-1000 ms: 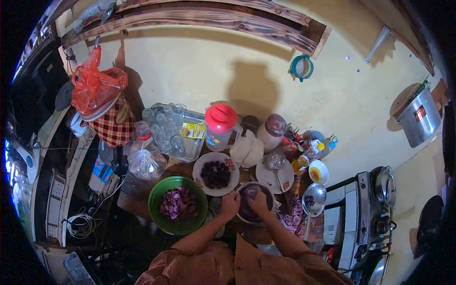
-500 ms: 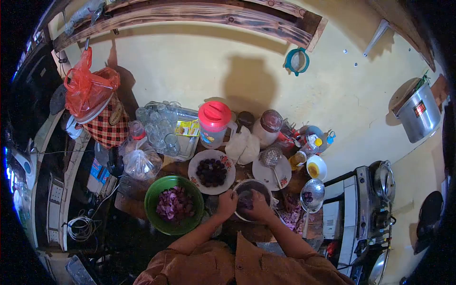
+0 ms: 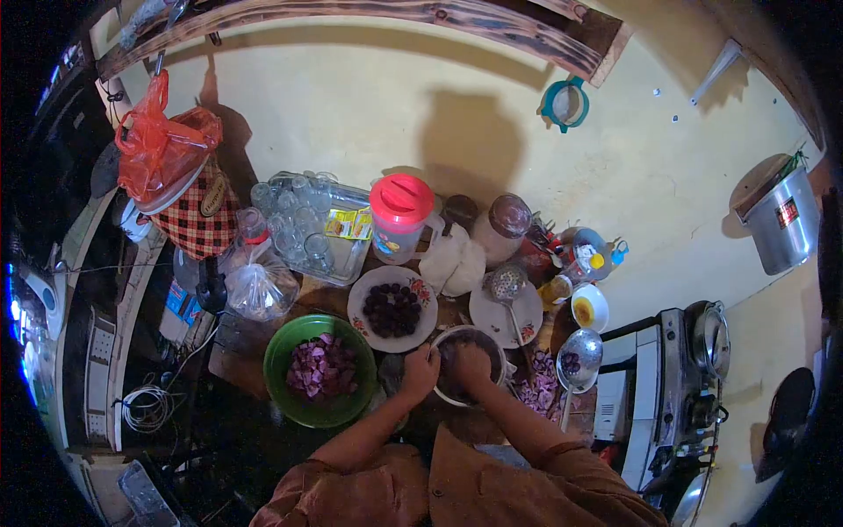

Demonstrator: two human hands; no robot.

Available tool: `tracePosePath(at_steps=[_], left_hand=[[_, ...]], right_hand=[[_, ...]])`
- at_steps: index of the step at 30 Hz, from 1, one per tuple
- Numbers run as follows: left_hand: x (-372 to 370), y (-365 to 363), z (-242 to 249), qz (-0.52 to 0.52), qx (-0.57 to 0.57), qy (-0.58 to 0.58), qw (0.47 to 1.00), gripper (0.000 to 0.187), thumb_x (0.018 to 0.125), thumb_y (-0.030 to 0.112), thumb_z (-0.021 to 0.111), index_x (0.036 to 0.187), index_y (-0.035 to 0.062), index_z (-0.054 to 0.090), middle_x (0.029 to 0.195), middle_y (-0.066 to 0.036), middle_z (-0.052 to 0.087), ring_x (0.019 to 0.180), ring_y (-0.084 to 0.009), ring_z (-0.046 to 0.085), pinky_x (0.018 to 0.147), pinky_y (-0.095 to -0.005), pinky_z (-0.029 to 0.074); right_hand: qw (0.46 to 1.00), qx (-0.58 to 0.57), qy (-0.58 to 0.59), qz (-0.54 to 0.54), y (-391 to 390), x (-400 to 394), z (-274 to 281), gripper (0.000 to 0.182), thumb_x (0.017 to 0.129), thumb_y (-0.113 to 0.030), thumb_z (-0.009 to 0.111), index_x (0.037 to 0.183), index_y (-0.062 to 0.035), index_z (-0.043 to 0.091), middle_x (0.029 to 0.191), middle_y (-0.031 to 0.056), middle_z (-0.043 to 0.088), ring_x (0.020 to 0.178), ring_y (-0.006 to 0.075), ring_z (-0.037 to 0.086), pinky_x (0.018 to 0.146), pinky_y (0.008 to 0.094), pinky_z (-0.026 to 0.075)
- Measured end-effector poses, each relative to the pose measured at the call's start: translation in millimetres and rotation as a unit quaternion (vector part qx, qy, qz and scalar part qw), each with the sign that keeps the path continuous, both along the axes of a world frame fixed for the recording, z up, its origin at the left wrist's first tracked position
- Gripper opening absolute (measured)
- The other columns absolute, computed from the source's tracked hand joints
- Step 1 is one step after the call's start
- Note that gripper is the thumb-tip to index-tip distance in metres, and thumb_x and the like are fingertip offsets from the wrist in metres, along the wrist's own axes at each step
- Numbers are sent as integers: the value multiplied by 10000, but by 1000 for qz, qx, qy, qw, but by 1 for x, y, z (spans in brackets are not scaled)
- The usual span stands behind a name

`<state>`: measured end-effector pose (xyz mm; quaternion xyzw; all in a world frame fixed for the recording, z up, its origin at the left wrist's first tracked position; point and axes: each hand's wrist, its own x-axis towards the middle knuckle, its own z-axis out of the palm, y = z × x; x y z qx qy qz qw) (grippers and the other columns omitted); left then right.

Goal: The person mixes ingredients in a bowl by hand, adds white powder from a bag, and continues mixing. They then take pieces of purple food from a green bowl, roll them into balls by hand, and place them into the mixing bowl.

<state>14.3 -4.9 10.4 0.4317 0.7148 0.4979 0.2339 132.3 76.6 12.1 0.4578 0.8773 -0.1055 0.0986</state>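
A pot with a pale rim [image 3: 468, 405] stands at the table's front, its contents dark and hard to make out. My left hand [image 3: 421, 372] is closed on the pot's left edge. Down inside it is my right hand [image 3: 468, 364], its fingers hidden. Left of my hands, a green bowl [image 3: 276, 397] holds chopped purple pieces [image 3: 321, 367]. Just behind the pot is a flowered plate [image 3: 358, 335] with dark purple balls [image 3: 392, 310]. To the right lie purple peelings [image 3: 537, 386] and a ladle [image 3: 580, 361] with dark bits in it.
A slotted spoon [image 3: 507, 285] rests on another plate [image 3: 486, 325]. Behind stand a red-lidded pitcher [image 3: 399, 220], a jar [image 3: 505, 227] and a tray of glasses [image 3: 303, 224]. A small bowl [image 3: 589, 307] is at the right, near the stove [image 3: 674, 369].
My right hand has gone deeper into the pot, its fingers now out of sight. The left hand keeps its place at the pot's edge. The view has shifted slightly.
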Motion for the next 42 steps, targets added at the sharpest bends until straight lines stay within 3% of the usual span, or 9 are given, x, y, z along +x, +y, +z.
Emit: tracePosePath(at_steps=[5,7,11,14,17,19,20,26,42], left_hand=[[0,-1,-8,15,20,13,1000,298,854,207,504,699,-47,481,562,-205,450,522,-367,480,516,-444,353],[-2,0,-10,26,-13,63,998,250,841,189,507,731,-35,496,643,-262,496,661,-460,511,543,-471,382],[-2,-3,-3,20,-29,19,999,255,841,196,505,727,-32,497,631,-261,490,646,-456,510,542,-470,380],[-1,-1,-3,14,1,15,1000,258,838,197,510,721,-33,494,621,-263,480,633,-451,511,534,-466,378],[4,-8,12,-25,-54,-8,998,261,836,196,516,717,-36,493,620,-263,476,630,-443,516,534,-464,378],[6,-9,13,-8,-21,1,1000,256,834,190,522,721,-38,496,624,-259,478,634,-436,522,531,-461,379],[6,-8,13,-8,-22,3,1000,256,834,190,522,721,-38,496,624,-259,478,634,-436,522,531,-461,379],[6,-10,13,-26,23,28,999,238,828,180,529,716,-28,502,622,-255,480,633,-445,515,525,-460,382],[8,-4,-1,-29,-37,56,997,259,840,205,512,715,-22,501,650,-259,512,675,-454,521,573,-499,396]], right_hand=[[997,-60,-7,-54,9,3,-10,361,710,-254,612,967,-11,540,942,211,576,837,335,588,673,444,491],[958,91,271,-10,-3,19,-10,343,732,-251,613,967,-7,557,923,225,585,881,372,577,715,440,480],[921,217,323,18,-38,32,47,306,734,-237,637,943,-18,593,897,225,583,886,375,565,761,425,460],[943,-74,323,-22,-36,61,59,351,673,-272,708,899,-21,612,972,228,550,953,368,526,813,417,425],[922,-254,271,-113,-43,55,107,388,607,-290,757,864,-27,632,939,227,531,913,372,516,799,440,413],[975,103,197,29,-49,41,135,499,553,-313,787,934,-29,633,979,265,544,919,376,540,799,433,425],[974,102,199,29,-43,40,127,499,553,-313,787,934,-29,633,979,265,544,919,376,540,799,433,425],[974,-137,172,46,-9,35,17,783,547,-448,758,1159,-32,502,1041,304,543,982,379,547,854,424,420],[995,-80,-31,41,-5,17,21,343,783,-339,569,940,-34,558,859,182,624,809,327,620,693,449,492]])
